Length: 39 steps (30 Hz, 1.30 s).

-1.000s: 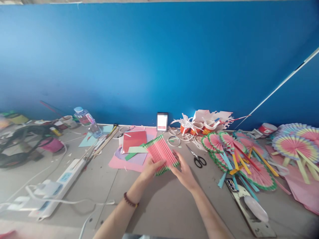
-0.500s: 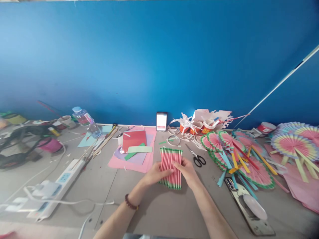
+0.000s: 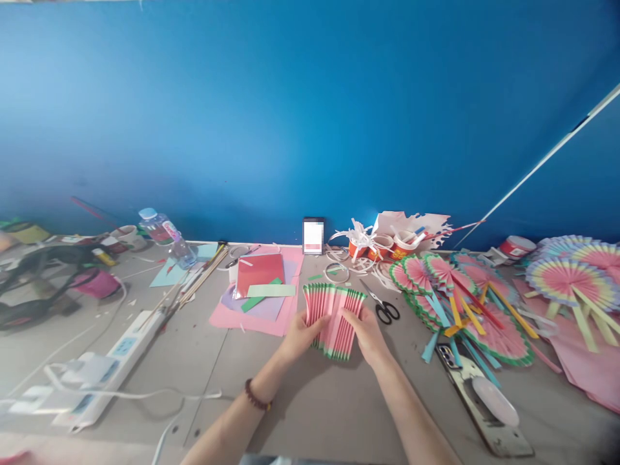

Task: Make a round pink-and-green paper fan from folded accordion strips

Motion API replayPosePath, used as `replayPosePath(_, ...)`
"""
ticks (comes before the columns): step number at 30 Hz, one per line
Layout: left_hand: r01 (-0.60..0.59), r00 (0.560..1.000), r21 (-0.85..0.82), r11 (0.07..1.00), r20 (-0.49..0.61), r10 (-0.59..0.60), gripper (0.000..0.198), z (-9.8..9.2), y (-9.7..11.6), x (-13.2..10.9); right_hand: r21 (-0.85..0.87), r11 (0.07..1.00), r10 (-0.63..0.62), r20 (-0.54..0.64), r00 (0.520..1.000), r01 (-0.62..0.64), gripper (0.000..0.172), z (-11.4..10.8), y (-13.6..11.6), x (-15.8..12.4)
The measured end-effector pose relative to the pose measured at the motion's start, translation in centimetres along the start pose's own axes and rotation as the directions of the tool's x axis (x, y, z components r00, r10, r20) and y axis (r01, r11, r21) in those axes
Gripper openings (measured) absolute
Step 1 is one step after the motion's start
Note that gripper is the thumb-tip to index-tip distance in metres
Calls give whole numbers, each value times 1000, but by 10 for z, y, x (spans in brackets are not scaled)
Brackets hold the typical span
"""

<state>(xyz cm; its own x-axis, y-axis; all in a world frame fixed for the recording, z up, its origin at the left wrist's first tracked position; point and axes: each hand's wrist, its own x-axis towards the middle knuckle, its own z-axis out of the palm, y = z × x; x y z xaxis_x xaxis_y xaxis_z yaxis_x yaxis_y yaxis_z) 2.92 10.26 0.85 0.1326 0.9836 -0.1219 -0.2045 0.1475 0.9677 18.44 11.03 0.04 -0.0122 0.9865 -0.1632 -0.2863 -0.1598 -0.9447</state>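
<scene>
1. Table [image 3: 310, 400] spreads under both hands.
2. Finished paper fans [image 3: 450, 290] lie right of the right hand [image 3: 369, 332].
3. Pink pleated paper [image 3: 334, 316] sits between the hands, fanned at its far end.
4. Left hand [image 3: 300, 332] grips its left edge, right hand its right.
5. Scissors [image 3: 385, 309] just beyond the right hand.

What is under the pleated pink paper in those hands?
Only grey table shows around the pleated pink paper, whose sides the left hand and right hand grip. The spot directly beneath is covered by the paper and fingers.
</scene>
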Motion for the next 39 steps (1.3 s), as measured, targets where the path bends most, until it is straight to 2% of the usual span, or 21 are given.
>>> replayPosePath(5,-19,999,28,999,-34,20,31,-1,0,1,-3,999,47,-6,999,-47,35,1,-2,-1)
replayPosePath(17,-43,991,-23,999,-130,40,35,1,-2,3,36,999,16,-111,994,-13,30,4,0,1)
replayPosePath(30,28,977,-188,982,-205,-67,34,1,-6,3,98,995,35,-173,984,-18,27,4,0,2)
replayPosePath(36,38,947,-301,953,-294,-131,33,-7,-4,7,155,988,42,-295,955,5,24,-2,-2,6)
replayPosePath(39,59,948,-328,943,-276,-156,33,-11,0,9,202,979,58,-327,943,9,26,-5,-5,8)
